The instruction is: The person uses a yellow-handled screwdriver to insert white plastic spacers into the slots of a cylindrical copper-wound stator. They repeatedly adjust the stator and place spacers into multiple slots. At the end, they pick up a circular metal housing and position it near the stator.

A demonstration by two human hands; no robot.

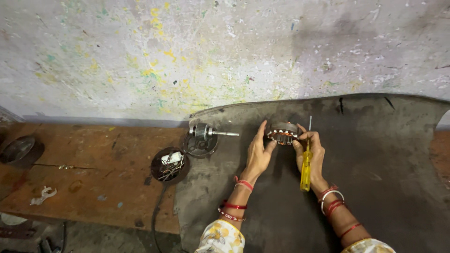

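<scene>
A round motor stator with copper windings stands on a dark grey mat, held between both hands. My left hand cups its left side with fingers spread upward. My right hand presses against its right side and also grips a yellow-handled screwdriver, whose thin metal shaft points up past the stator.
A rotor with a steel shaft rests on a round metal cover at the mat's left edge. A dark bowl holds screws and small parts on the wooden bench. Another round metal cover lies far left. A paint-spattered wall rises behind.
</scene>
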